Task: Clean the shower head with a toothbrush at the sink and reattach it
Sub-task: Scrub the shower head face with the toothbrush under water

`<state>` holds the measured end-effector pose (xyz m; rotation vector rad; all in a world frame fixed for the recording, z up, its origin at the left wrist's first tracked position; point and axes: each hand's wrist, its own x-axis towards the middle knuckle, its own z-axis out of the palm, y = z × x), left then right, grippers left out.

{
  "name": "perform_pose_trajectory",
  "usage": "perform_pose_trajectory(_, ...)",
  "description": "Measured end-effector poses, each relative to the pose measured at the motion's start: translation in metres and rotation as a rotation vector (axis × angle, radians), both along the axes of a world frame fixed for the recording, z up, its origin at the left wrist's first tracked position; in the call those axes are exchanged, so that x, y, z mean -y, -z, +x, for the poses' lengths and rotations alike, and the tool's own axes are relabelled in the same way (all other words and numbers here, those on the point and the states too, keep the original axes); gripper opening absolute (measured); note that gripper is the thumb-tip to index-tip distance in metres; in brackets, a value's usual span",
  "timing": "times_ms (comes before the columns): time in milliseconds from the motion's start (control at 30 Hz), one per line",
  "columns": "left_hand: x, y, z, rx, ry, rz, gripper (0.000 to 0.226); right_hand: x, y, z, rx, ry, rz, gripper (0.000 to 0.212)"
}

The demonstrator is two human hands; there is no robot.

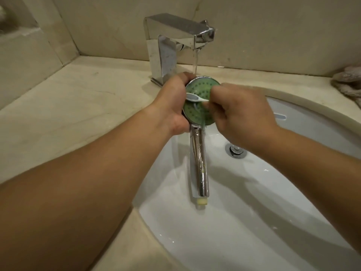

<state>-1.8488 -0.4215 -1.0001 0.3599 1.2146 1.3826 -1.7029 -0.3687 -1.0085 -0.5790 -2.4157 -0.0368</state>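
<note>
A chrome shower head (198,157) with a round green spray face hangs over the white sink (244,222), handle pointing toward me. My left hand (172,106) grips the round head from its left side. My right hand (240,112) pinches a white toothbrush (195,98), whose head lies across the green face. Most of the toothbrush handle is hidden inside my right fist. Water streams from the chrome faucet (172,53) onto the top edge of the shower head.
A beige stone counter (78,106) surrounds the basin. The drain plug (236,150) sits in the bowl to the right of the handle. A crumpled cloth (347,81) lies on the counter at the far right. Tiled walls close off the back and left.
</note>
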Motion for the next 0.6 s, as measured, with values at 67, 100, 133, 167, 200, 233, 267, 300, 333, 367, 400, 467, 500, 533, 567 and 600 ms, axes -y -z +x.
perform_pose_trajectory(67, 0.000, -0.001, 0.000, -0.010, 0.001, 0.007, 0.037, -0.005, -0.006, 0.001, -0.039, 0.098, -0.066, 0.018)
perform_pose_trajectory(100, 0.001, -0.002, 0.001, -0.011, 0.011, 0.011, 0.037, -0.010, -0.008, 0.002, -0.077, 0.147, -0.110, 0.018)
perform_pose_trajectory(133, 0.001, -0.002, 0.001, -0.006, 0.016, 0.011, 0.036, -0.010, -0.008, 0.003, -0.093, 0.154, -0.115, 0.018)
perform_pose_trajectory(167, 0.001, -0.002, 0.002, -0.003, 0.017, 0.011, 0.035, -0.005, -0.007, 0.002, -0.076, 0.112, -0.089, 0.018)
perform_pose_trajectory(200, 0.000, -0.002, 0.002, -0.009, 0.012, 0.009, 0.034, 0.001, -0.004, 0.000, -0.040, 0.052, -0.060, 0.018)
perform_pose_trajectory(233, 0.000, -0.002, 0.002, -0.019, 0.003, 0.005, 0.034, 0.004, -0.002, -0.002, -0.013, 0.019, -0.043, 0.018)
perform_pose_trajectory(267, 0.000, -0.002, 0.002, -0.023, 0.000, 0.002, 0.034, 0.004, -0.004, -0.002, -0.012, 0.034, -0.044, 0.018)
perform_pose_trajectory(300, 0.000, -0.002, 0.001, -0.023, 0.005, 0.001, 0.034, 0.000, -0.006, -0.001, -0.039, 0.081, -0.065, 0.019)
perform_pose_trajectory(333, 0.001, -0.002, 0.000, -0.024, 0.012, -0.002, 0.035, -0.006, -0.008, 0.001, -0.074, 0.134, -0.098, 0.019)
perform_pose_trajectory(367, 0.001, -0.001, 0.001, -0.026, 0.017, -0.006, 0.036, -0.010, -0.007, 0.003, -0.088, 0.151, -0.117, 0.019)
perform_pose_trajectory(400, 0.001, -0.001, 0.001, -0.023, 0.019, -0.008, 0.036, -0.009, -0.006, 0.005, -0.073, 0.114, -0.099, 0.018)
perform_pose_trajectory(467, 0.001, -0.003, 0.001, -0.010, 0.009, -0.005, 0.037, 0.000, -0.001, 0.002, 0.000, -0.021, -0.008, 0.019)
perform_pose_trajectory(500, 0.001, -0.003, 0.001, -0.008, -0.006, -0.007, 0.038, 0.003, -0.001, 0.000, 0.011, -0.038, 0.008, 0.020)
perform_pose_trajectory(533, 0.000, -0.004, 0.000, -0.007, -0.016, -0.007, 0.039, 0.003, -0.003, -0.001, 0.000, -0.006, -0.008, 0.020)
perform_pose_trajectory(567, 0.001, -0.003, -0.001, -0.008, -0.019, -0.006, 0.039, -0.001, -0.005, -0.001, -0.023, 0.039, -0.035, 0.019)
perform_pose_trajectory(600, 0.001, -0.004, -0.001, -0.005, -0.017, -0.008, 0.040, -0.005, -0.006, 0.001, -0.044, 0.065, -0.050, 0.018)
